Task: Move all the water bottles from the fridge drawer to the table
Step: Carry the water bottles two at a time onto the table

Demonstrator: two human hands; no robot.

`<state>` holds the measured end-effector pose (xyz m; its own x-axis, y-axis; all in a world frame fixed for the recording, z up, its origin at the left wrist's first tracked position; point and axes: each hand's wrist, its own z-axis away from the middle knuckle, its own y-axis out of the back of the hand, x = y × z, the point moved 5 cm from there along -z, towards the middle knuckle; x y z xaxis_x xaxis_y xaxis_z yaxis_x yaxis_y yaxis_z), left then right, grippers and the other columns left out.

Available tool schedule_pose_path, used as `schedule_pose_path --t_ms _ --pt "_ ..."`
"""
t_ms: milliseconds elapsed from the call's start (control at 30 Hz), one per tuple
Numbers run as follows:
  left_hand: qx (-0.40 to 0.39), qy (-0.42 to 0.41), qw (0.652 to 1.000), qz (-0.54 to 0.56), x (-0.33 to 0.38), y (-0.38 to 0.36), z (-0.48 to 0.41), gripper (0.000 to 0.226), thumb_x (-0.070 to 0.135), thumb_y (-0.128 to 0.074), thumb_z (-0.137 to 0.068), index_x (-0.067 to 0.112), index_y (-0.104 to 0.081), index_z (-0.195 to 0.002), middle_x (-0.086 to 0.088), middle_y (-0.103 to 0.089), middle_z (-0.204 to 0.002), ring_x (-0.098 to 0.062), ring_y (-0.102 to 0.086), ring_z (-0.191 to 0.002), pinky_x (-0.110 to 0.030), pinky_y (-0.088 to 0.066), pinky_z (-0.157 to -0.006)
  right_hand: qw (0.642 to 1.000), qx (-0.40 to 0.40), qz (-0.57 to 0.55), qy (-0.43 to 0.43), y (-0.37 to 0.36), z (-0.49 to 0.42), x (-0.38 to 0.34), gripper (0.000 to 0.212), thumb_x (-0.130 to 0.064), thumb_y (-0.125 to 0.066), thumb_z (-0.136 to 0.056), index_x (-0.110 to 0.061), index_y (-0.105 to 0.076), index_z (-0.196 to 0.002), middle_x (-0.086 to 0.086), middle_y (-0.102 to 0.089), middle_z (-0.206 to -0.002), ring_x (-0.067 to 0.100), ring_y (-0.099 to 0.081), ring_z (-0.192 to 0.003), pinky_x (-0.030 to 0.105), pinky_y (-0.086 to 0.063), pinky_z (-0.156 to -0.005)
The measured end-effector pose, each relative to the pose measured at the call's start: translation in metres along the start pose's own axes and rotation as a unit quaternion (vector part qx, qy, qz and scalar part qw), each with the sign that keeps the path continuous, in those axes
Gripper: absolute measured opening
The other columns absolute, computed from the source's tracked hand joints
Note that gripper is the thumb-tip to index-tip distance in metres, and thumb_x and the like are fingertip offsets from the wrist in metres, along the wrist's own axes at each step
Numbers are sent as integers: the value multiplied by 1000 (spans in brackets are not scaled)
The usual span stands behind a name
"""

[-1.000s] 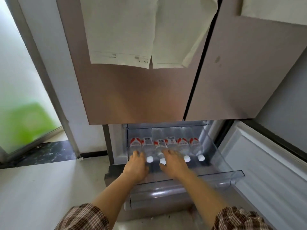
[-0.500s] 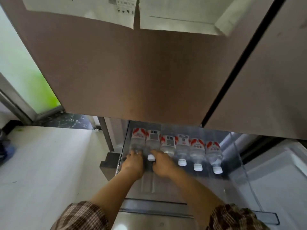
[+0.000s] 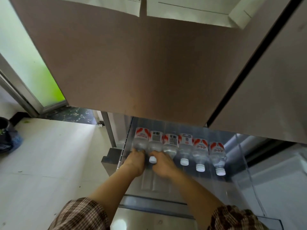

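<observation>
Lying side by side in the pulled-out clear plastic fridge drawer (image 3: 240, 163) are six clear water bottles with red-and-white labels (image 3: 184, 145), white caps toward the person. Left hand (image 3: 135, 161) covers the neck of the leftmost bottle (image 3: 140, 140); right hand (image 3: 163, 164) is on the neck of the third bottle (image 3: 170, 145). Whether either grip has closed cannot be told. Between the hands shows the second bottle's white cap (image 3: 152, 159). Checked brown sleeves (image 3: 79, 214) frame the bottom edge.

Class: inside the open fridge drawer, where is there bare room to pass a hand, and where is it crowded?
Free: the drawer floor between the bottle caps and the front wall, right of the right hand. Crowded: the back, where six water bottles lie side by side.
</observation>
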<state>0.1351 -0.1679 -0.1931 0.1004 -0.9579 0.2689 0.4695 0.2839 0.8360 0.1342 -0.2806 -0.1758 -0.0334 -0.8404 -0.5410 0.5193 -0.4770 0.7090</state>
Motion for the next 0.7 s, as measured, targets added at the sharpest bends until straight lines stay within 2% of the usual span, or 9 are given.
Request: schedule_pose_path --t_ms 133,233,333,500,633,700 --pt "-8 10 1000 17 -2 4 21 49 6 -52 -90 9 -41 -137 -17 -44 -139 -32 -48 -125 -40 -42 -106 1000 13 -10 11 4 19 -9 31 -7 -53 -89 -26 -62 -111 4 -65 -112 23 -62 -101 42 -54 -89" --pt "12 -1 1000 16 1 15 39 52 3 -55 -88 10 -42 -138 -17 -44 -138 -32 -49 -124 -39 -43 -105 999 18 -29 11 13 33 -12 36 -6 -57 -87 -27 -63 -115 2 -65 -116 22 -62 -104 35 -53 -88" --pt "54 -29 998 13 7 28 61 50 6 -57 -89 13 -42 -137 -17 -43 -137 -33 -49 -123 -39 -42 -106 999 16 -35 21 24 48 -15 38 -6 -64 -83 -29 -62 -113 1 -64 -117 19 -60 -103 29 -50 -82" --pt "147 -53 986 -64 11 51 91 52 19 -56 -93 18 -31 -139 -22 -39 -137 -35 -44 -124 -42 -45 -101 995 68 -7 72 48 71 -25 30 -8 -75 -76 -26 -57 -93 -2 -63 -101 17 -59 -94 26 -43 -73" --pt "214 -78 967 -115 19 77 107 60 21 -54 -95 19 -20 -144 -18 -44 -135 -33 -56 -114 -39 -52 -91 983 136 38 118 60 82 -40 25 -16 -73 -78 -22 -63 -100 0 -67 -106 21 -63 -97 32 -52 -78" --pt "239 -76 962 -105 19 89 111 54 24 -51 -97 14 -22 -142 -14 -49 -134 -30 -61 -108 -38 -53 -86 975 165 55 140 64 88 -48 24 -17 -68 -83 -22 -65 -106 2 -66 -108 22 -62 -98 29 -49 -77"
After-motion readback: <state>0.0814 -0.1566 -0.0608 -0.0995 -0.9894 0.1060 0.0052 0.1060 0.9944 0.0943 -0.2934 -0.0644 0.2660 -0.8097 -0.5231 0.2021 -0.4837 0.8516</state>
